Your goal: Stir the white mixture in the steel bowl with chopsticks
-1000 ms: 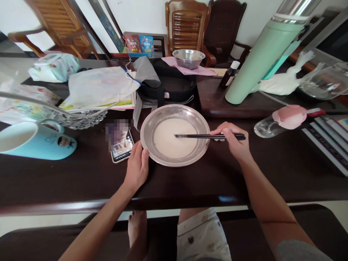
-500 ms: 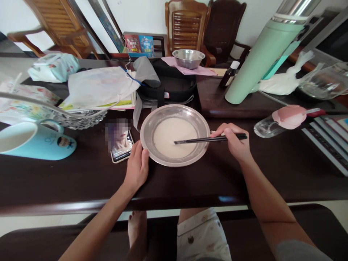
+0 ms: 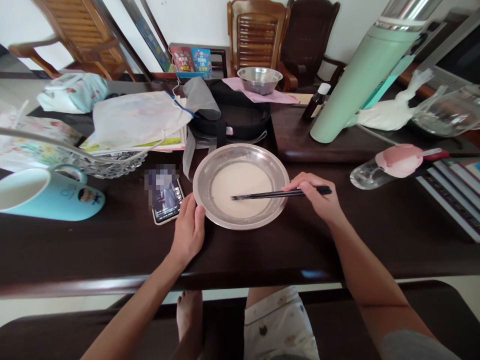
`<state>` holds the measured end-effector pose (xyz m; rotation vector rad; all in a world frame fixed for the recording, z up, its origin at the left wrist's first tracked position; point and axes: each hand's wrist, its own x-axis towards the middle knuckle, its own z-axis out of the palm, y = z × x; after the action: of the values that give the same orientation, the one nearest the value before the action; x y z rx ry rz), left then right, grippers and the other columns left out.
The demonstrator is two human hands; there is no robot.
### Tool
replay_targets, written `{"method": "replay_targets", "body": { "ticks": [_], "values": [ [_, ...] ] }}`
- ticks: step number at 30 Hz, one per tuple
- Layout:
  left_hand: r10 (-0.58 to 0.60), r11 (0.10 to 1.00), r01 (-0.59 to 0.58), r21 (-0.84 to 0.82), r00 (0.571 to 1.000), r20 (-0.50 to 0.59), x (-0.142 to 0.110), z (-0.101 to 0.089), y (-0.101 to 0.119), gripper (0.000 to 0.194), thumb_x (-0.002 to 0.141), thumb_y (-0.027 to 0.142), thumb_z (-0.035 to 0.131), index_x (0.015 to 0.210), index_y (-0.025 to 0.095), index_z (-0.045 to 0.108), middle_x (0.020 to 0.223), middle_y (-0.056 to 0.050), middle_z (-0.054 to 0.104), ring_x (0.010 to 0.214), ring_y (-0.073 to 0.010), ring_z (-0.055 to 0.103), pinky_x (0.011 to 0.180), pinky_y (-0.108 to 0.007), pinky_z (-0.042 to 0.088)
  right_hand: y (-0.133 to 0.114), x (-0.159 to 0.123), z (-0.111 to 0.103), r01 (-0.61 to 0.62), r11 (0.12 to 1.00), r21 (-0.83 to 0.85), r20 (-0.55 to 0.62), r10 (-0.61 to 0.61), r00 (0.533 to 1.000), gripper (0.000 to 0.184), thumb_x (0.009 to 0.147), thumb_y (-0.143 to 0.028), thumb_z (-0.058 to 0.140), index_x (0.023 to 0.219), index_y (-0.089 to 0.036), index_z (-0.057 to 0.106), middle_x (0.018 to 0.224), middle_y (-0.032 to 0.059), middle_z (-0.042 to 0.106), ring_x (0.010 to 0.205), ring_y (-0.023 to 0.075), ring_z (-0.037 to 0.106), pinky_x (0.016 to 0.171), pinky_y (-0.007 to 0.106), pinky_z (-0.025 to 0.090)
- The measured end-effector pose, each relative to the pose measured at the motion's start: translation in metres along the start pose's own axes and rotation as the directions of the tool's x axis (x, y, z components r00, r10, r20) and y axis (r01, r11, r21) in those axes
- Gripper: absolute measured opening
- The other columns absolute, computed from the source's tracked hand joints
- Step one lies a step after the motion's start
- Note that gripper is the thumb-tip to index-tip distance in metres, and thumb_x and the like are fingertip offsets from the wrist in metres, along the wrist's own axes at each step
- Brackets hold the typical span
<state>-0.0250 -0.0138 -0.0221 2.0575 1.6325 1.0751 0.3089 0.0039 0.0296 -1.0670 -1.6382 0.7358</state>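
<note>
A wide steel bowl (image 3: 204, 210) holding a cloudy white liquid (image 3: 243, 181) sits on the dark table in front of me. At its near left side, my left hand (image 3: 189, 226) grips the rim, thumb toward me and the other fingers along the outer wall, partly hidden. My right hand (image 3: 318, 196) is closed round a pair of black chopsticks (image 3: 268, 194) over the bowl's right side. The chopsticks lie almost level, close together, their tips in the liquid left of the middle. Just left of my left hand lies a lit phone (image 3: 167, 197).
A light blue mug (image 3: 56, 195) and a glass basket (image 3: 112, 164) stand at left. Behind the bowl are a black case (image 3: 240, 117) and a small steel bowl (image 3: 260, 80). To the right are a green flask (image 3: 360, 85), a pink-lidded bottle (image 3: 397, 161) and stacked books (image 3: 450, 195).
My right hand and the chopsticks have moved a little to the left, the tips travelling left through the liquid. The picture on the phone has changed. My left hand stays on the bowl.
</note>
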Motion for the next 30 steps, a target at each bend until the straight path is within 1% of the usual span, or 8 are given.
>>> {"method": "replay_targets", "body": {
  "ticks": [3,8,14,17,20,22,26,30],
  "values": [
    [0.002,1.000,-0.002,0.000,1.000,-0.005,-0.0001,0.0003,-0.0003,0.051,0.112,0.050,0.027,0.136,0.019,0.059,0.138,-0.015,0.066,0.132,-0.0275,0.058,0.114,-0.044,0.046,-0.0002,0.0009,0.0007,0.012,0.999,-0.039,0.023,-0.012,1.000,0.033,0.100,-0.051,0.063,0.093,-0.026,0.084,0.093,0.0052,0.084,0.089,0.0230,0.077,0.083,0.039,0.059],
    [0.020,1.000,-0.020,0.001,1.000,-0.014,-0.0002,0.0012,-0.0016,0.052,0.112,0.049,0.027,0.135,0.016,0.060,0.138,-0.017,0.066,0.132,-0.0278,0.059,0.114,-0.045,0.046,-0.0002,0.0005,-0.0008,0.020,1.000,0.013,-0.086,-0.019,0.996,0.036,0.103,-0.046,0.059,0.087,-0.026,0.084,0.083,0.0041,0.081,0.080,0.0207,0.075,0.076,0.035,0.058],
    [0.025,1.000,-0.025,0.007,1.000,-0.017,0.0002,0.0010,-0.0010,0.052,0.112,0.050,0.026,0.134,0.017,0.059,0.136,-0.016,0.066,0.131,-0.0267,0.059,0.113,-0.043,0.047,-0.0004,0.0021,0.0014,0.044,0.999,-0.018,0.071,-0.043,0.997,0.029,0.101,-0.047,0.064,0.094,-0.027,0.084,0.094,0.0048,0.084,0.091,0.0229,0.076,0.085,0.039,0.059],
    [0.020,1.000,-0.020,0.005,1.000,-0.019,0.0003,0.0007,0.0000,0.052,0.112,0.051,0.026,0.134,0.018,0.059,0.136,-0.016,0.066,0.130,-0.0274,0.060,0.113,-0.045,0.047,-0.0007,0.0025,0.0001,0.022,0.999,-0.043,-0.031,-0.023,0.999,0.033,0.101,-0.049,0.062,0.091,-0.026,0.084,0.092,0.0059,0.083,0.089,0.0234,0.076,0.082,0.040,0.059],
    [0.013,1.000,-0.013,0.003,1.000,-0.014,0.0004,0.0003,0.0006,0.052,0.112,0.050,0.026,0.134,0.017,0.060,0.136,-0.017,0.066,0.130,-0.0276,0.060,0.113,-0.045,0.047,-0.0001,0.0014,-0.0018,0.019,0.999,0.041,-0.139,-0.013,0.990,0.037,0.102,-0.048,0.060,0.083,-0.025,0.082,0.081,0.0046,0.080,0.077,0.0212,0.074,0.073,0.037,0.058],
    [0.007,1.000,-0.007,0.005,1.000,-0.009,0.0003,0.0000,0.0007,0.051,0.112,0.049,0.027,0.134,0.018,0.060,0.136,-0.016,0.066,0.130,-0.0278,0.060,0.113,-0.045,0.047,0.0002,0.0009,-0.0017,0.016,0.997,0.081,-0.097,-0.008,0.995,0.036,0.103,-0.047,0.060,0.083,-0.026,0.082,0.080,0.0038,0.080,0.077,0.0208,0.074,0.074,0.037,0.058],
    [0.005,1.000,-0.005,0.011,1.000,-0.008,0.0001,-0.0002,0.0000,0.049,0.111,0.048,0.028,0.134,0.019,0.060,0.135,-0.015,0.067,0.130,-0.0284,0.059,0.113,-0.045,0.048,0.0001,0.0019,0.0003,0.023,1.000,0.000,0.074,-0.023,0.997,0.031,0.100,-0.050,0.064,0.092,-0.028,0.084,0.093,0.0050,0.084,0.090,0.0232,0.076,0.084,0.039,0.060],
    [0.008,1.000,-0.008,0.014,1.000,-0.013,0.0000,0.0005,-0.0005,0.050,0.111,0.049,0.027,0.132,0.018,0.061,0.134,-0.016,0.067,0.129,-0.0282,0.060,0.112,-0.045,0.048,0.0008,0.0021,-0.0007,0.015,0.999,-0.050,-0.049,-0.017,0.999,0.032,0.101,-0.049,0.063,0.092,-0.027,0.084,0.093,0.0054,0.083,0.090,0.0232,0.077,0.082,0.039,0.059]
  ]
}}
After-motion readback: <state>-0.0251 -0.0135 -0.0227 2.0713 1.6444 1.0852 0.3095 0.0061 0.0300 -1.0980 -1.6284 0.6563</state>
